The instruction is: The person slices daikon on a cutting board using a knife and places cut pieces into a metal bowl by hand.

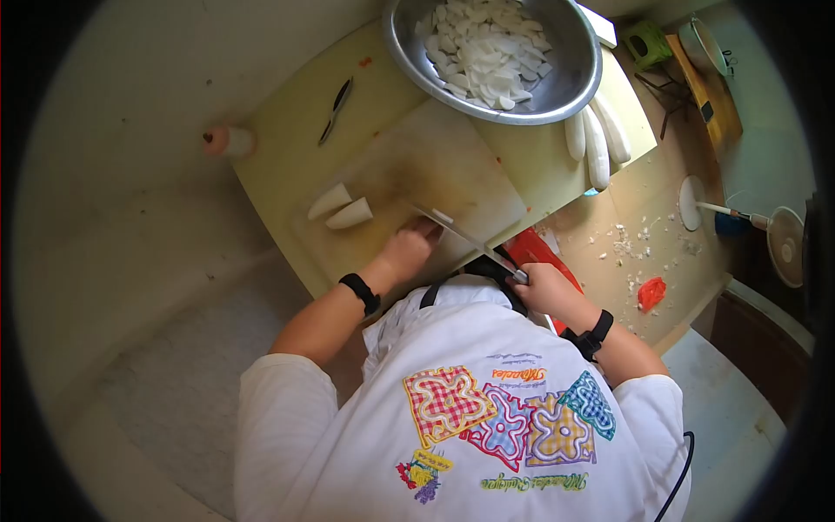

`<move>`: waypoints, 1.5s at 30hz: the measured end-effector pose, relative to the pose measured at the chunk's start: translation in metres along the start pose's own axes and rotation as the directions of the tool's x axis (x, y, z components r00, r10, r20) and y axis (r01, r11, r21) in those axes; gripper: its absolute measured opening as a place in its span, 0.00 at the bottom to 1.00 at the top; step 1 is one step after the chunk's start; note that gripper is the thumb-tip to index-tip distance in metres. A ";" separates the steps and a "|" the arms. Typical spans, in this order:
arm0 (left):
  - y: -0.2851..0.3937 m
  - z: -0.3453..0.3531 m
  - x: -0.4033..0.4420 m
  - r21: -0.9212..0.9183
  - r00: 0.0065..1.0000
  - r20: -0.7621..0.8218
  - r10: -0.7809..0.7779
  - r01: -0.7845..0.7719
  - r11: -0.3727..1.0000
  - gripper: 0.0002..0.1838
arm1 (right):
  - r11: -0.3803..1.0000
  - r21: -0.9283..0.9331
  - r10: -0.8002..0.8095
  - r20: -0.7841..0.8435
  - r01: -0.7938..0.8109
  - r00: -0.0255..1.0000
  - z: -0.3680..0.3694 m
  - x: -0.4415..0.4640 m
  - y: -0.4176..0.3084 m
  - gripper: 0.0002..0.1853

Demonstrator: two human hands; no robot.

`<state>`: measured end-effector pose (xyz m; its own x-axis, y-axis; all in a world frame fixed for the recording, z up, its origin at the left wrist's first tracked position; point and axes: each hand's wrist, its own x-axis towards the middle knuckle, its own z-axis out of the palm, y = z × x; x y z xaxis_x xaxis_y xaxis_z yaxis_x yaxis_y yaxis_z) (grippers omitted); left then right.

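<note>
My right hand [548, 289] is closed on the handle of a kitchen knife [481, 247], its blade slanting across the cutting board [487, 178]. My left hand [411, 247] rests on the board with fingers curled beside the blade, on a white radish piece that they mostly hide. Just past the blade lies a small white radish slice [442, 216]. Two cut radish lengths, one [329, 201] behind the other [350, 214], sit on the board left of my left hand.
A metal bowl [578, 83] of white slices [487, 52] stands at the table's far side. Several whole peeled radishes [596, 148] lie beside it. A peeler [336, 110] and a pink-capped bottle [230, 141] are at the left. Scraps and a red bag [651, 294] litter the floor.
</note>
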<state>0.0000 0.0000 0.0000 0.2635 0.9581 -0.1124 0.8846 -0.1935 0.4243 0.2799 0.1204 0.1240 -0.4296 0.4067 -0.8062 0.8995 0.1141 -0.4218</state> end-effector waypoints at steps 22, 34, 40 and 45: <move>0.006 -0.016 0.004 -0.044 0.993 -0.114 0.019 -0.024 0.999 0.20 | 1.000 0.008 0.022 0.017 -0.022 1.000 0.006 0.002 0.007 0.15; 0.007 -0.013 0.000 -0.143 0.993 -0.106 -0.058 0.043 0.989 0.20 | 0.989 0.012 -0.145 -0.127 0.147 0.981 0.016 0.037 0.025 0.18; 0.017 -0.063 -0.026 -0.470 0.866 -0.308 -0.393 0.220 0.855 0.12 | 0.935 -0.282 -0.320 -0.406 0.215 0.856 0.005 0.011 0.042 0.13; 0.027 -0.115 0.002 -0.350 0.840 -0.405 -0.362 0.223 0.910 0.11 | 0.863 -0.471 -0.432 -0.497 0.184 0.753 -0.007 -0.005 0.052 0.12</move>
<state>-0.0202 0.0213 0.1148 -0.2548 0.9600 0.1158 0.7288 0.1120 0.6755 0.3294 0.1305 0.1090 -0.6723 0.7073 -0.2184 0.7344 0.6003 -0.3167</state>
